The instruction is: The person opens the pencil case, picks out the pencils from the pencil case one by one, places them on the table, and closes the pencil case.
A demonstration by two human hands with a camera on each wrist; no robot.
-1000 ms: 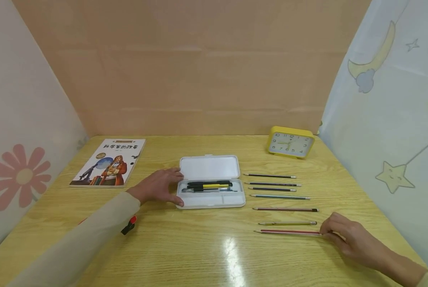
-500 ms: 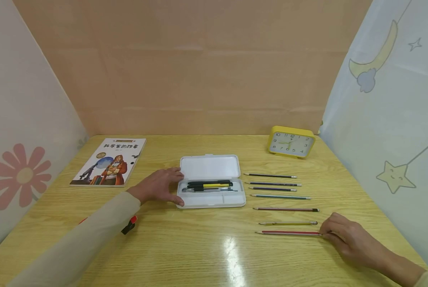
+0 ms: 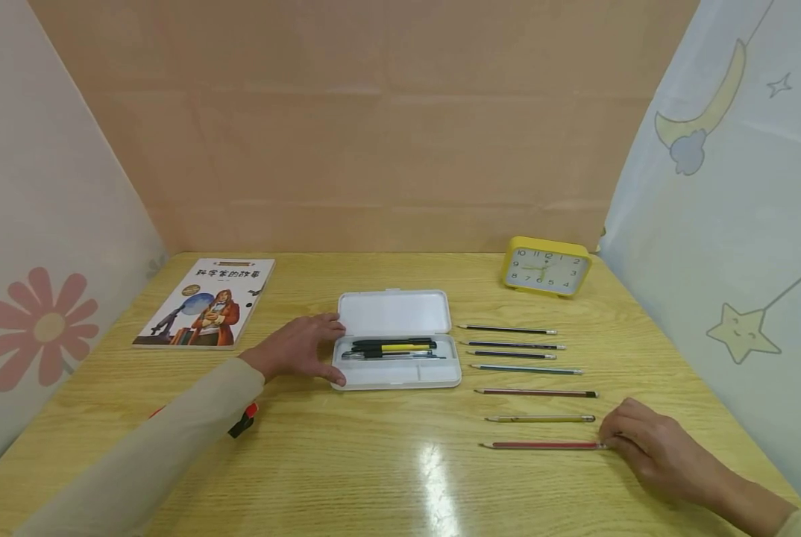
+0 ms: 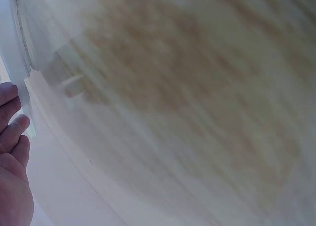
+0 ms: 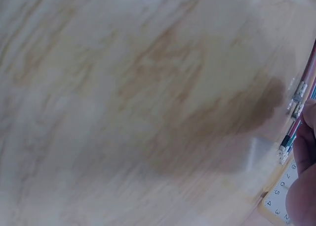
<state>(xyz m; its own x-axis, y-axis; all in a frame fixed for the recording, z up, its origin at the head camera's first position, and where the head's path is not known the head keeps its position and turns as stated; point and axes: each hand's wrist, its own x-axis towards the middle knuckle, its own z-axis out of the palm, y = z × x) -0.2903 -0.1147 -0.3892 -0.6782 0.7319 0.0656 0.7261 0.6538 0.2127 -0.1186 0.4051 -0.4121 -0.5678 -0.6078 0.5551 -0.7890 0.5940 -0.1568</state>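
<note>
An open white pencil case (image 3: 434, 375) lies mid-table with black pens and a yellow-marked pen (image 3: 407, 347) in its rear compartment. My left hand (image 3: 300, 349) rests against its left side, thumb at the front corner and fingers by the hinge. In the left wrist view, its fingertips (image 4: 11, 95) are at the case's edge. My right hand (image 3: 655, 444) pinches the end of a red pencil (image 3: 541, 446), whose tip points left. Several other pencils lie behind it in a column, among them a yellow one (image 3: 541, 419) and a teal one (image 3: 528, 368).
A yellow clock (image 3: 547, 267) stands at the back right. A book with an illustrated cover (image 3: 206, 304) lies at the back left. A red-and-black object (image 3: 242, 422) is partly hidden by my left sleeve (image 3: 165, 447). Decorated side walls border the table.
The red pencil has shifted slightly toward me, widening its gap from the yellow pencil. My right hand stays at its end, and my left hand keeps its place on the case.
</note>
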